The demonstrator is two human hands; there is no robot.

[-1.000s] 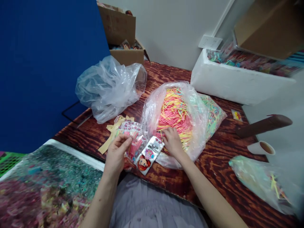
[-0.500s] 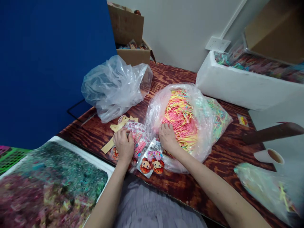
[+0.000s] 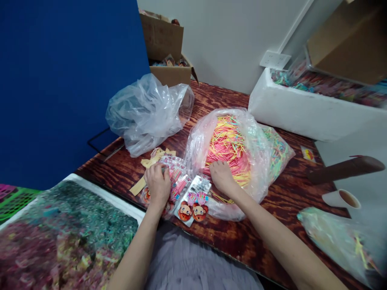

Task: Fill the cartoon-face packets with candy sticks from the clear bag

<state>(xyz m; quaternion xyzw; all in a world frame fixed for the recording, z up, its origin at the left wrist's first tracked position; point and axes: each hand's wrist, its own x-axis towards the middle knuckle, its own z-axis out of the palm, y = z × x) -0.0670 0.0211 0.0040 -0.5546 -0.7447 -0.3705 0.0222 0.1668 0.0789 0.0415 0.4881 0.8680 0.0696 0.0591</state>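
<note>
A clear plastic bag stands open-mouthed on the table, full of thin pink, yellow and green sticks. Within its mouth, at the near side, my right hand rests on the sticks with curled fingers; their tips are hidden. My left hand is closed over a pile of clear packets with pink sticks inside, its fingers bent onto them. Between the hands lie flat printed packets with two cartoon heads. Pale yellow strips lie left of my left hand.
An empty-looking crumpled plastic bag lies behind. Foam boxes hold coloured pieces at right and lower left. A cardboard box stands at the back. A paper cup, brown tube and filled bag lie right.
My right hand has moved a little right, from the bag's left rim further in over the sticks. My left hand stays on the packets.
</note>
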